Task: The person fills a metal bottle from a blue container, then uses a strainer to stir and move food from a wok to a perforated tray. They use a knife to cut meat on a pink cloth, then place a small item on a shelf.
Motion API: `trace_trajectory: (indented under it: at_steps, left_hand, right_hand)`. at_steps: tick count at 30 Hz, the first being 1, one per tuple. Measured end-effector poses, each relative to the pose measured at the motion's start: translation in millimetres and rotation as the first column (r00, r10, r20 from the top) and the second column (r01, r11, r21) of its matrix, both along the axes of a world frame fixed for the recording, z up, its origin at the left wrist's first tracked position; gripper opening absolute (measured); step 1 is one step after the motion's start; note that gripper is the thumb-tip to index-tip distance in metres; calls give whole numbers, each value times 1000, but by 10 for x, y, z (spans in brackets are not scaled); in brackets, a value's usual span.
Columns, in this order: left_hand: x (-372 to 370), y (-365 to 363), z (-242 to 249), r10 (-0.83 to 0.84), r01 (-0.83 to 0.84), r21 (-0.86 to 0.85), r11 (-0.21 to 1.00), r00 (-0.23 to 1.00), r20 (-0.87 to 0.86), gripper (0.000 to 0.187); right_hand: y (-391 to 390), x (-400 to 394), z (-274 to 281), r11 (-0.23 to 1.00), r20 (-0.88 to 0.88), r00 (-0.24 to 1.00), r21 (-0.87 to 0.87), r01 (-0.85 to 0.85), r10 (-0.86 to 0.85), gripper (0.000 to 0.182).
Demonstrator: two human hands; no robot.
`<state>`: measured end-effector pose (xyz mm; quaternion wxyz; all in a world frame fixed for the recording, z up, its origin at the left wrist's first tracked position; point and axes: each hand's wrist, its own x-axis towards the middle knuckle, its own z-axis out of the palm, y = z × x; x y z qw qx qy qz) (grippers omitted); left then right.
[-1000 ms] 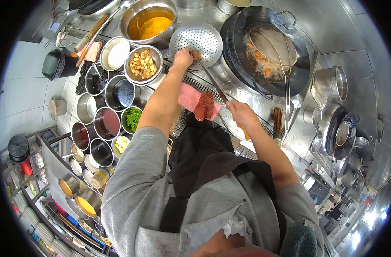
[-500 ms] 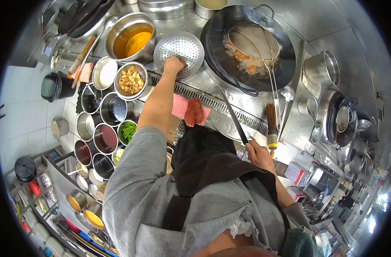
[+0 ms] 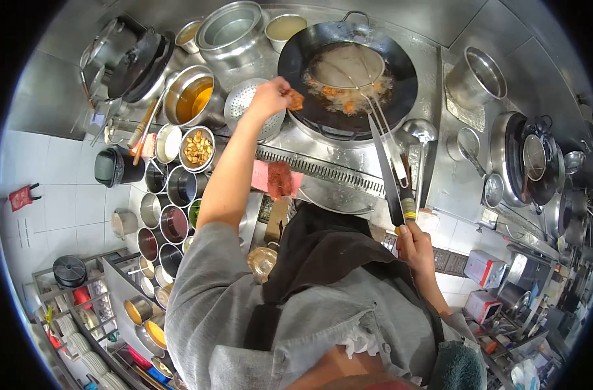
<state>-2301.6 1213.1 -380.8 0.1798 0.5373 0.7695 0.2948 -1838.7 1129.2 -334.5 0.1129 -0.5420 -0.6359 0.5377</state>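
My left hand (image 3: 269, 99) is closed on a brown fried piece (image 3: 296, 100), held between the perforated ladle (image 3: 238, 107) and the black wok (image 3: 400, 84). In the wok, orange-brown pieces (image 3: 349, 106) bubble in oil under a wire strainer (image 3: 348, 64). My right hand (image 3: 416, 247), lower right, is wrapped round the handle end of a long flat metal tool (image 3: 385, 170), its tip near the wok's edge. Close beside that hand is a bamboo brush (image 3: 409, 207) with a yellow band; whether the fingers touch it I cannot tell.
A bowl of golden-brown pieces (image 3: 197, 149) and a pot of amber liquid (image 3: 193, 104) stand left of the ladle. A reddish cloth (image 3: 280, 180) lies on the front edge. Several containers line the left side. A metal ladle (image 3: 420, 132) lies right of the wok.
My left hand has lifted from the perforated ladle toward the wok, with the fried piece now visible in it. My right hand and the long tool have shifted closer to the brush and strainer handle.
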Motion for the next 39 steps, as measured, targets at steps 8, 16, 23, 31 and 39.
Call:
trace_trajectory:
  at_steps: [8, 16, 23, 31, 39]
  left_hand:
    - [761, 451, 71, 191, -269, -119, 956, 875, -445, 35]
    - [1588, -1410, 489, 541, -551, 152, 820, 834, 105, 40]
    - [2605, -2525, -2, 751, -734, -249, 632, 499, 433, 49]
    - [3040, -4200, -204, 908, -894, -218, 391, 336, 250, 43]
    - [3795, -4303, -126, 667, -802, -289, 523, 173, 725, 53]
  right_hand:
    - [327, 792, 32, 999, -132, 991, 44, 23, -17, 25]
    - [750, 1117, -113, 991, -145, 982, 74, -113, 122, 26]
    - [749, 515, -236, 866, -155, 853, 50, -498, 499, 31]
    - [88, -104, -354, 678, -231, 690, -143, -721, 686, 28]
    - [-940, -63, -470, 566, -202, 533, 391, -725, 822, 68]
